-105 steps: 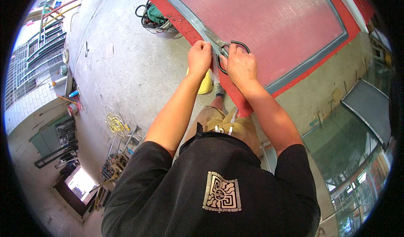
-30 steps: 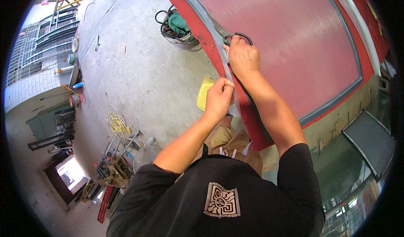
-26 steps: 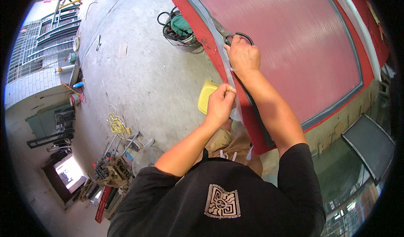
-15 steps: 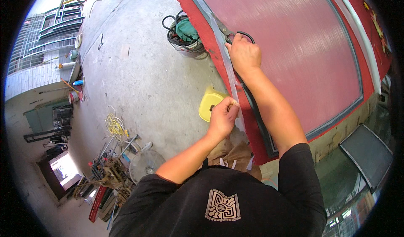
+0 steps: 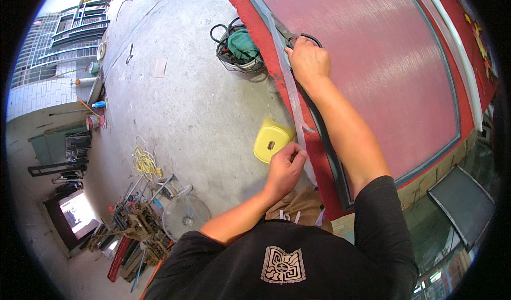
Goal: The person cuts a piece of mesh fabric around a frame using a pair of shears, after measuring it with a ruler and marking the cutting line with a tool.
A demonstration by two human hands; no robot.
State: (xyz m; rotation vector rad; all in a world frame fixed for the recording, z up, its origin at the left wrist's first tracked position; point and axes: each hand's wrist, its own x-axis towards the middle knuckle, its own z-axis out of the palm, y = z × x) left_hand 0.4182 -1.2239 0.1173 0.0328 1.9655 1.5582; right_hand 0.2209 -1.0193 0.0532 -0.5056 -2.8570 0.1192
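Note:
My right hand (image 5: 310, 63) is closed round the black handles of large scissors (image 5: 288, 35), whose blades point away from me along the frame's left edge. A pale strip of mesh (image 5: 292, 89) hangs loose along that edge. Lower down, my left hand (image 5: 285, 169) is closed in a pinch on the strip, thumb against fingers. The dark grey frame (image 5: 336, 169), with fine mesh (image 5: 372, 71) stretched across it, lies on a red-covered worktable (image 5: 324, 175). The red cover shows through the mesh.
A yellow stool (image 5: 266, 136) stands on the floor beside the table. Beyond it is a bucket (image 5: 246, 64) of cables with a green cloth. A fan (image 5: 186, 215) and piled tools stand at lower left. Another screen frame (image 5: 462, 204) leans at right.
My left hand has come slightly nearer to me along the table edge, with the strip still pinched. My right hand and the scissors stay in nearly the same place.

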